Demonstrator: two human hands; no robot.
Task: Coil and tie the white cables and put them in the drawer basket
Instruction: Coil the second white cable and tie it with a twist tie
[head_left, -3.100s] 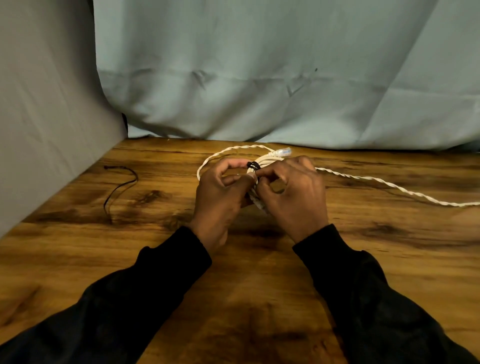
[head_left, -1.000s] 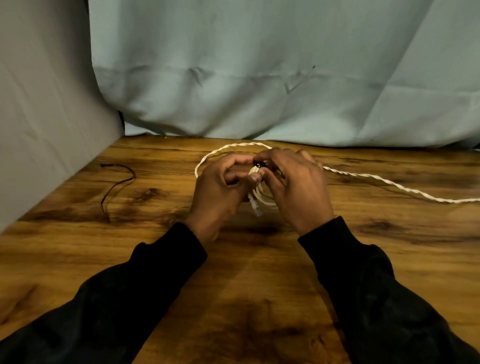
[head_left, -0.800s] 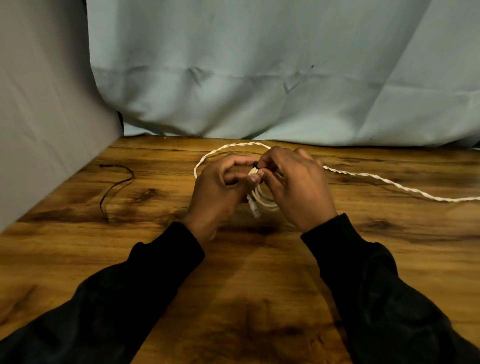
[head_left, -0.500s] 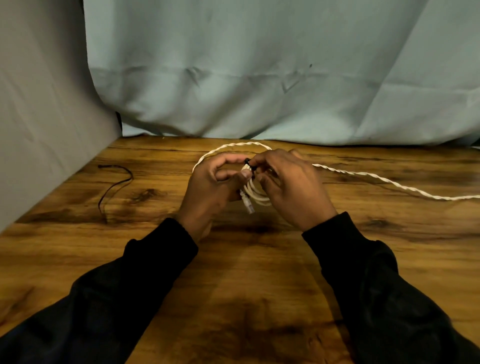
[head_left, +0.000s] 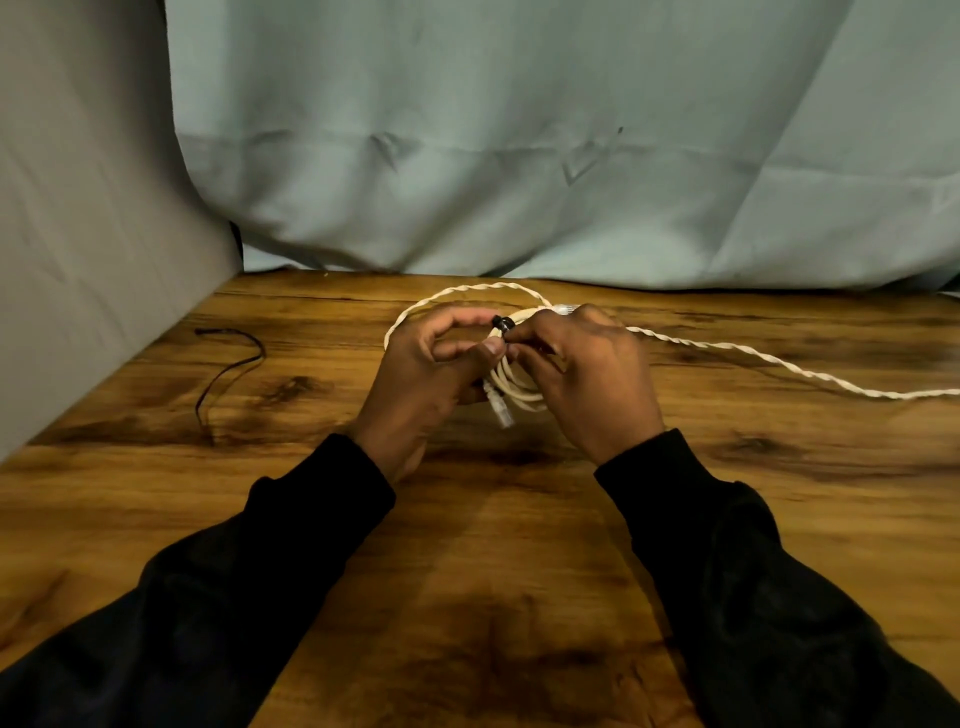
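A small coil of white cable (head_left: 517, 391) hangs between my hands above the wooden table (head_left: 519, 545), with a clear plug pointing down at its lower end. A black tie (head_left: 502, 325) wraps the top of the coil. My left hand (head_left: 428, 371) grips the coil at its left side, thumb pressed against the strands. My right hand (head_left: 584, 374) pinches the black tie at the coil's top. A second, twisted white cable (head_left: 727, 353) lies on the table behind my hands, looping left and trailing off to the right. The drawer basket is not in view.
A thin black tie cord (head_left: 228, 364) lies on the table at the left. A grey panel (head_left: 78, 234) stands along the left edge and a pale blue cloth (head_left: 519, 145) hangs behind the table.
Both hands stayed on the coil, working the black tie at its top. The coil shifted slightly and its plug now hangs a little lower; a clear plug shows again above my right hand.
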